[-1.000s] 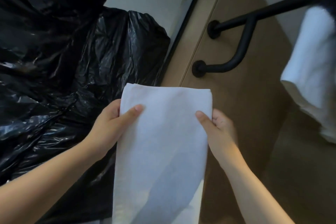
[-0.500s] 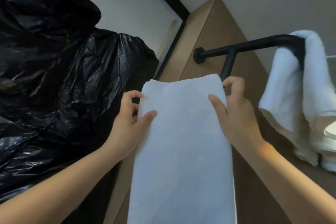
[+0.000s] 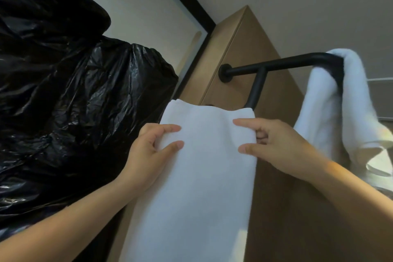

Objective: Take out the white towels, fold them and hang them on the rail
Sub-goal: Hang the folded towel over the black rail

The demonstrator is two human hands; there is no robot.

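— Since a second ago, I see the folded towel [image 3: 204, 176] has come up from below the rail [image 3: 276, 65]. Its top edge now overlaps the lower stretch of the rail's down-bar.

— Hands?

— The left hand [image 3: 148, 155] pinches the towel's left edge just under the top, with thumb and forefinger on the front face and cloth bunched between them. The right hand [image 3: 276, 144] does the same on the right edge, its other fingers curled behind the cloth.

— Room to move?

— I have open space above the towel, between its top edge and the rail's horizontal bar. On the right, a hung towel [image 3: 331, 102] drapes over the rail's bend, near the right hand but apart from it. On the left, a black bag [image 3: 74, 102] bulges close to the left hand (touching or not, I cannot tell). Behind stands a wooden panel [image 3: 240, 38], with the rail fixed to it by a round mount.

— Anything in the bag?

— Its mouth is out of view, so I cannot say.

— What's hidden?

— The held towel's lower end is cut off at the bottom edge. The hung towel runs off the right edge. The rail's lower part sits behind the held towel.
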